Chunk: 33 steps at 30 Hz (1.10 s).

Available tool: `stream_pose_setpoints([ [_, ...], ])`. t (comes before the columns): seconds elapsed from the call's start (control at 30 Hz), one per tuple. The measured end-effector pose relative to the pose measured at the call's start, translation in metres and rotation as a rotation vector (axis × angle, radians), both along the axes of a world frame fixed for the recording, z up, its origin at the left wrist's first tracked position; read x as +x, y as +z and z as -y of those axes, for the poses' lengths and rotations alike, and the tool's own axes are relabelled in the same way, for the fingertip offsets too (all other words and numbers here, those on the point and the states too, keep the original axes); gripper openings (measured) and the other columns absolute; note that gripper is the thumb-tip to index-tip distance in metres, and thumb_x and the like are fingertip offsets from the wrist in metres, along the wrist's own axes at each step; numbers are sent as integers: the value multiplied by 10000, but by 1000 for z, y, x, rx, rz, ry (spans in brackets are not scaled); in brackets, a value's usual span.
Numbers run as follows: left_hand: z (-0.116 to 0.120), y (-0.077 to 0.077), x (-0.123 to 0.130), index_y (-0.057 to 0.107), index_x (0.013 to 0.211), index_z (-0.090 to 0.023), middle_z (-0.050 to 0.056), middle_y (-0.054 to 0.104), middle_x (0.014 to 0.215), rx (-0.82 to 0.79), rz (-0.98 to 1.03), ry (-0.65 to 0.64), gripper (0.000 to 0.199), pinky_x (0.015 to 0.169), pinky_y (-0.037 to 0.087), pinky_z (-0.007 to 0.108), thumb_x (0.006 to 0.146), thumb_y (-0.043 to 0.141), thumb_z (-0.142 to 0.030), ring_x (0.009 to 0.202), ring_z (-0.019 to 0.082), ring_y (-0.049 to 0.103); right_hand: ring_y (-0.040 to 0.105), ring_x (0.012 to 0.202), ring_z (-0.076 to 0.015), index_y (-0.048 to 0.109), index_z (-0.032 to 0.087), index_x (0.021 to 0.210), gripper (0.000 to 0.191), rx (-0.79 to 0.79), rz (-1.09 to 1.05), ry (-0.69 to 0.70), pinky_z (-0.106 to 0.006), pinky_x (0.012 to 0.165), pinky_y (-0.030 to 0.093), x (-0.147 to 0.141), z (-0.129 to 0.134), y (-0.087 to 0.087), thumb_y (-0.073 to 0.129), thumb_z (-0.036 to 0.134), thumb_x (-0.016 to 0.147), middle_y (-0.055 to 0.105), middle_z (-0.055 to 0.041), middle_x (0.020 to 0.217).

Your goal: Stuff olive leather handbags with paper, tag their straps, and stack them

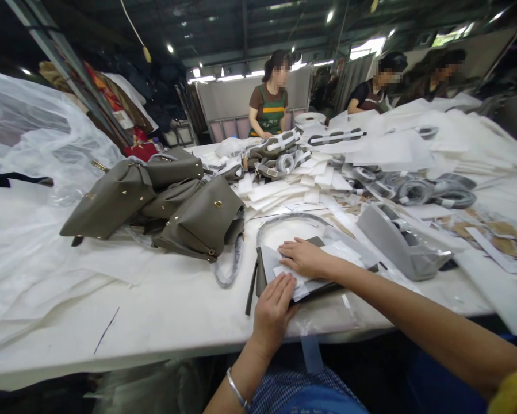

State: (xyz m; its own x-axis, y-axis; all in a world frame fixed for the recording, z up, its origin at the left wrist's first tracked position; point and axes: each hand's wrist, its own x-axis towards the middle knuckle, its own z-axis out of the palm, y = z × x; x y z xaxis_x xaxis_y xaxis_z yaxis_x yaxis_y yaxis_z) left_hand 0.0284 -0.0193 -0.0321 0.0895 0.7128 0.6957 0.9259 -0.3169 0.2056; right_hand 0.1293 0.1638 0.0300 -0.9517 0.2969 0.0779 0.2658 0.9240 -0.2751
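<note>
The biggest thing in front of you is the long white table. A big messy pile of white sheets covers its far right part. Thin clear plastic bunches up on your left. Across from you stands a person in a green apron, and two more people are farther right, one in a dark top.

On your left, a heap of olive-brown handbags lies on the table. Another bag in pale wrap sits near your right arm. The handbag you are working on lies flat near the table's front edge, right under your hands. A white sheet lies on top of it, and its wrapped handle curves away at the back.

Your right hand is flat on the covered bag, fingers stretched out, gripping nothing. Your left hand is at the bag's front edge, fingers straight and close together on top, thumb low and apart. It presses and does not grab.

Smaller still are the coiled, wrapped straps past the pale bag, and the silver bangle on your left wrist.
</note>
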Motion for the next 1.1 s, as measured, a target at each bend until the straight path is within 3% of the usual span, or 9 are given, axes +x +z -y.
stream_pose_setpoints([
  [0.2, 7, 6, -18, 506, 1383, -133, 113, 651, 1323, -42, -61, -72, 445, 1037, 548, 415, 947, 577, -193, 1269, 244, 586, 613, 1208, -223, 712, 213, 1161, 362, -95, 4, 119, -437, 1107, 380, -4, -8, -1, 415, 365, 1020, 684, -86, 1280],
  [0.3, 10, 5, -23, 483, 1410, -168, 104, 642, 1338, -54, -51, -85, 477, 1051, 538, 425, 944, 587, -191, 1271, 240, 585, 632, 1176, -220, 728, 213, 1142, 364, -126, -49, 119, -381, 1061, 440, -4, -11, -1, 430, 372, 1007, 700, -78, 1252],
  [0.5, 12, 0, -19, 474, 1424, -191, 102, 632, 1352, -71, -4, -66, 526, 1076, 515, 428, 923, 630, -214, 1292, 236, 566, 613, 1206, -236, 638, 189, 1293, 400, -151, -267, 38, -402, 1045, 469, 25, 9, 6, 417, 378, 1019, 672, -106, 1292],
  [0.67, 11, -2, -19, 483, 1415, -185, 114, 621, 1362, -66, 28, -63, 515, 1087, 499, 420, 928, 633, -266, 1288, 238, 568, 518, 1315, -285, 557, 264, 1385, 598, 58, -367, 204, -517, 1184, 285, 71, 51, 3, 699, 505, 857, 640, -75, 1345],
  [0.73, 11, -1, -18, 489, 1408, -180, 117, 623, 1358, -54, 36, -59, 515, 1088, 498, 413, 924, 641, -263, 1280, 235, 573, 572, 1248, -262, 602, 267, 1330, 474, 144, -424, 193, -502, 1162, 328, 77, 65, -3, 694, 403, 886, 685, -66, 1270],
  [0.83, 10, -1, -18, 487, 1412, -190, 107, 628, 1353, -42, 37, -61, 519, 1088, 500, 409, 923, 642, -269, 1271, 230, 581, 668, 1033, -193, 711, 265, 1100, 199, 217, -593, 157, -424, 1053, 461, 73, 78, -12, 612, 215, 935, 752, -35, 1051],
  [0.93, 11, -1, -17, 464, 1433, -196, 112, 607, 1381, -35, 31, -62, 539, 1084, 503, 407, 932, 629, -305, 1270, 232, 583, 679, 887, -164, 721, 243, 961, 162, 257, -704, 157, -406, 988, 506, 67, 84, -15, 603, 140, 917, 746, -19, 918],
  [1.1, 11, -1, -18, 354, 1510, -205, 112, 519, 1475, -71, 29, -67, 638, 1108, 479, 391, 938, 617, -312, 1340, 227, 520, 657, 884, -168, 703, 209, 953, 158, 259, -723, 168, -405, 981, 514, 66, 96, -17, 630, 92, 875, 722, -24, 878],
])
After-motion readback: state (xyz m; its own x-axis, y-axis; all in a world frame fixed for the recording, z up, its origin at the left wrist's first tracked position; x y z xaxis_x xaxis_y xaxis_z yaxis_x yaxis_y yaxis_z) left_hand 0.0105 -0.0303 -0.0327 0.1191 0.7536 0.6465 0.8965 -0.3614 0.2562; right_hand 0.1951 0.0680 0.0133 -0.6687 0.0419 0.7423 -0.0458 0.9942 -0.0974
